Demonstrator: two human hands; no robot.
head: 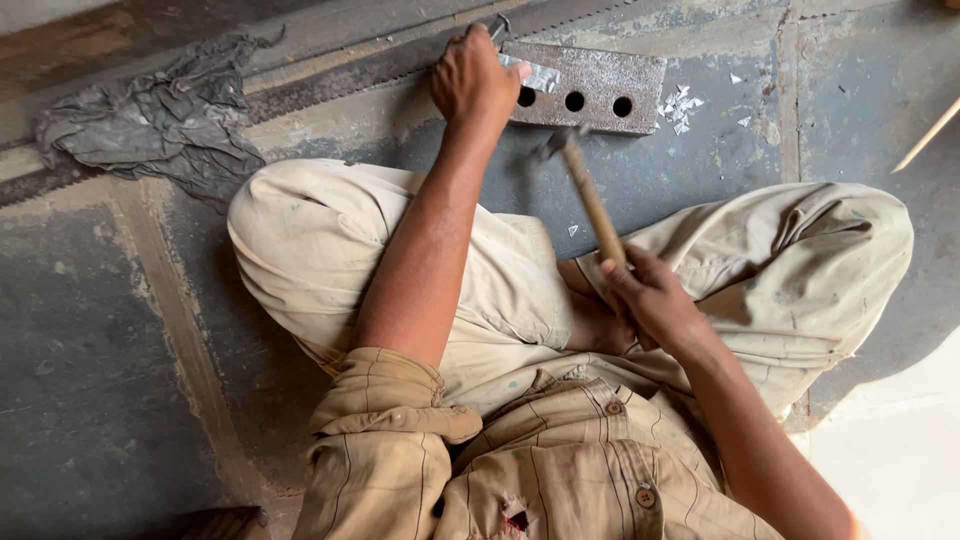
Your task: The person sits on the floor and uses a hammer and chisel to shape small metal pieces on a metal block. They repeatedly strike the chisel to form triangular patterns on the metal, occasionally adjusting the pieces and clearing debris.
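Note:
I sit cross-legged on the floor. My left hand (474, 78) reaches forward and presses a small shiny metal piece (541, 76) onto a rusty steel block (600, 92) with three round holes. A thin dark tool tip shows above its fingers. My right hand (652, 297) grips the wooden handle of a hammer (594, 203). The hammer's head, blurred, hangs just in front of the block's near edge.
A long dark saw blade (330, 80) runs diagonally across the floor under my left hand. A crumpled grey rag (160, 115) lies at the far left. Small metal scraps (680, 105) are scattered right of the block. A pale stick (925, 137) lies at the right edge.

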